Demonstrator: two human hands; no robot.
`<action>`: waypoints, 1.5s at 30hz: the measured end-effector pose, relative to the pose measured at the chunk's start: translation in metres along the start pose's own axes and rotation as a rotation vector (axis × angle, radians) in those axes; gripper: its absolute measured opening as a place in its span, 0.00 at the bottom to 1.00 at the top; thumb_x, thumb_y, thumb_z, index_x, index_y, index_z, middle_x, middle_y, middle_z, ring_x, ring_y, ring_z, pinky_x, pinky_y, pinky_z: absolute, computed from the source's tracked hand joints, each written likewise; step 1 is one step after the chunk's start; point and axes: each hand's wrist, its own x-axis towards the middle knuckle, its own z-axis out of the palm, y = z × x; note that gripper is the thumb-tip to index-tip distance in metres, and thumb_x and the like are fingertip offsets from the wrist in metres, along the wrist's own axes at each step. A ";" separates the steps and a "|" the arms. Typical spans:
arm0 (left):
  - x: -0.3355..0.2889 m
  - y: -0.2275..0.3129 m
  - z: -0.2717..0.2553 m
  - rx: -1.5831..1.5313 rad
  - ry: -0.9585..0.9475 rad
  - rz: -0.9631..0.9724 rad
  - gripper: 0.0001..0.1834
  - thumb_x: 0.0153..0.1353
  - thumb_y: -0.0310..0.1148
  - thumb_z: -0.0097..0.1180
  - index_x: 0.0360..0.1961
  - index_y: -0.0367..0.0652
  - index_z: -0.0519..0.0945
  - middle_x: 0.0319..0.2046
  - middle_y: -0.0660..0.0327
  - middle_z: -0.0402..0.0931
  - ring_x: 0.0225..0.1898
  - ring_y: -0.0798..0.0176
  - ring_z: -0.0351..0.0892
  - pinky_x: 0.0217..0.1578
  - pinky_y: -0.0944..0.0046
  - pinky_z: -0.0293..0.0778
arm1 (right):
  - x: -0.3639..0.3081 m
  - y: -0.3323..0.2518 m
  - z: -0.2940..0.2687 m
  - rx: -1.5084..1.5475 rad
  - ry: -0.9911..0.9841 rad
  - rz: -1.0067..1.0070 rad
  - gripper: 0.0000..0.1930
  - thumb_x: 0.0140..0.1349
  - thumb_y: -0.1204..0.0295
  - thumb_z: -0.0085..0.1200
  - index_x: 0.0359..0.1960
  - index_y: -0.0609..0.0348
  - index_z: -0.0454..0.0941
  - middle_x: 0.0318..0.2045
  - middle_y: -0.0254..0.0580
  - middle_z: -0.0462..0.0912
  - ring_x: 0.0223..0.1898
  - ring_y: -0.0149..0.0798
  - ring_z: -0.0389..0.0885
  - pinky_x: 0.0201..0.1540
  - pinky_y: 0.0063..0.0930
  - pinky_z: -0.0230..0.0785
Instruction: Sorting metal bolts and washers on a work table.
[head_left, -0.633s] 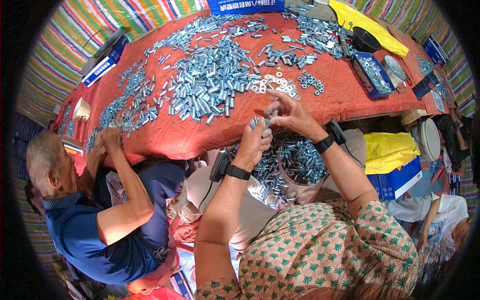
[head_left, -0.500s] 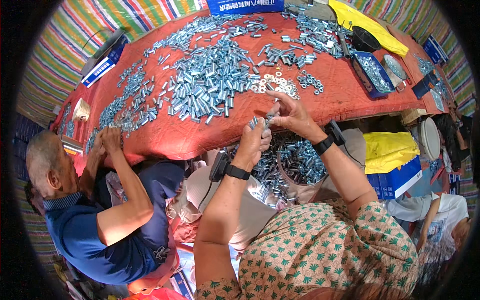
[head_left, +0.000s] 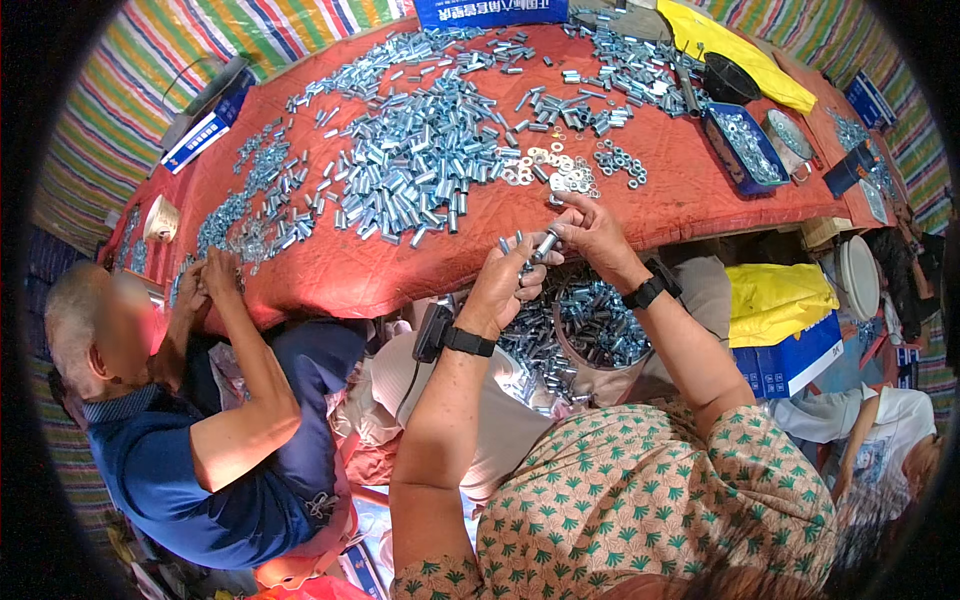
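My left hand (head_left: 506,284) is closed around several metal sleeve anchors; their silvery ends stick out between the fingers and thumb. One sleeve anchor (head_left: 545,245) slants up and to the right out of that grip. At its upper end, my right hand (head_left: 592,236) pinches with thumb and fingers; what small part sits between those fingertips is partly hidden. Both hands are just off the near edge of the red-covered table (head_left: 330,270). Beyond my right fingertips lie loose flat washers (head_left: 572,180).
A big heap of metal sleeves (head_left: 420,150) covers the table's middle. Below my hands sits a container of dark anchors (head_left: 600,320). Hex nuts (head_left: 625,165) lie near a blue tray (head_left: 745,150) of small parts. At left, a co-worker in blue (head_left: 190,440) handles small parts.
My right index finger has drawn back from near the washers and curled in to the anchor's end. The anchor now shows more plainly, tilted upward. The co-worker's head has shifted slightly.
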 end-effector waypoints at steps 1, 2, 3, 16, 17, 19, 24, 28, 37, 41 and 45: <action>0.000 0.000 -0.002 0.016 -0.001 -0.009 0.17 0.71 0.38 0.46 0.53 0.37 0.73 0.35 0.59 0.79 0.19 0.79 0.60 0.16 0.80 0.55 | -0.001 0.001 0.001 0.001 -0.001 0.002 0.30 0.61 0.76 0.59 0.63 0.68 0.61 0.31 0.33 0.79 0.32 0.26 0.78 0.37 0.20 0.72; 0.000 -0.001 -0.004 0.032 -0.003 -0.018 0.16 0.71 0.37 0.46 0.52 0.36 0.74 0.35 0.58 0.79 0.19 0.80 0.60 0.16 0.80 0.55 | -0.002 0.001 0.002 0.033 0.004 0.005 0.30 0.61 0.76 0.59 0.63 0.69 0.61 0.31 0.33 0.79 0.32 0.26 0.78 0.36 0.20 0.73; -0.001 -0.001 -0.005 0.032 -0.001 -0.017 0.16 0.71 0.37 0.46 0.52 0.36 0.74 0.35 0.58 0.79 0.19 0.80 0.60 0.16 0.80 0.55 | -0.003 0.001 0.003 0.065 0.009 0.007 0.30 0.61 0.75 0.59 0.63 0.69 0.60 0.30 0.33 0.79 0.31 0.26 0.78 0.35 0.20 0.73; -0.001 -0.005 -0.004 0.130 0.098 0.002 0.08 0.67 0.36 0.55 0.38 0.43 0.73 0.27 0.61 0.78 0.16 0.81 0.59 0.13 0.79 0.52 | -0.007 -0.022 0.009 -0.122 0.002 -0.138 0.30 0.60 0.82 0.57 0.64 0.60 0.63 0.39 0.33 0.79 0.41 0.26 0.78 0.45 0.21 0.72; -0.001 -0.006 -0.004 0.137 0.126 0.034 0.09 0.67 0.36 0.56 0.38 0.43 0.73 0.27 0.61 0.77 0.16 0.81 0.59 0.13 0.79 0.52 | -0.007 -0.026 0.009 -0.173 -0.046 -0.142 0.30 0.60 0.83 0.57 0.64 0.59 0.63 0.40 0.33 0.79 0.42 0.26 0.78 0.46 0.21 0.72; -0.001 -0.006 -0.003 0.143 0.123 0.044 0.09 0.66 0.36 0.56 0.37 0.43 0.73 0.27 0.62 0.77 0.16 0.81 0.59 0.13 0.79 0.52 | -0.008 -0.037 0.007 -0.224 -0.093 -0.146 0.31 0.59 0.83 0.57 0.65 0.58 0.63 0.40 0.33 0.79 0.43 0.26 0.78 0.47 0.21 0.72; -0.003 -0.002 0.005 0.181 0.067 0.078 0.10 0.66 0.37 0.57 0.37 0.41 0.73 0.25 0.62 0.76 0.15 0.81 0.59 0.13 0.80 0.52 | -0.003 -0.054 -0.005 -0.181 -0.309 -0.136 0.31 0.59 0.83 0.57 0.65 0.57 0.64 0.41 0.33 0.78 0.45 0.26 0.77 0.49 0.22 0.72; -0.003 -0.003 0.005 0.197 0.083 0.092 0.10 0.66 0.36 0.56 0.38 0.40 0.74 0.24 0.62 0.76 0.15 0.81 0.60 0.12 0.80 0.52 | -0.005 -0.061 0.002 -0.285 -0.269 -0.148 0.30 0.59 0.84 0.57 0.64 0.57 0.65 0.41 0.33 0.78 0.45 0.26 0.77 0.49 0.22 0.72; -0.002 -0.003 -0.002 0.115 0.037 0.024 0.09 0.66 0.35 0.56 0.40 0.39 0.75 0.25 0.61 0.77 0.15 0.81 0.60 0.12 0.80 0.51 | -0.006 -0.068 0.002 -0.426 -0.364 -0.228 0.30 0.57 0.84 0.56 0.63 0.59 0.65 0.43 0.34 0.78 0.47 0.28 0.78 0.51 0.25 0.72; -0.003 -0.001 -0.001 0.173 0.028 0.070 0.09 0.66 0.34 0.55 0.41 0.39 0.75 0.25 0.60 0.77 0.14 0.81 0.60 0.13 0.80 0.52 | -0.005 -0.070 0.001 -0.329 -0.397 -0.151 0.30 0.59 0.83 0.55 0.64 0.59 0.64 0.43 0.35 0.78 0.48 0.28 0.78 0.52 0.25 0.71; -0.004 0.000 -0.001 0.229 0.028 0.109 0.09 0.66 0.33 0.55 0.42 0.39 0.74 0.26 0.60 0.77 0.14 0.81 0.60 0.13 0.81 0.52 | -0.001 -0.069 0.001 -0.347 -0.418 -0.156 0.29 0.60 0.82 0.56 0.64 0.59 0.64 0.41 0.34 0.79 0.46 0.27 0.78 0.51 0.25 0.72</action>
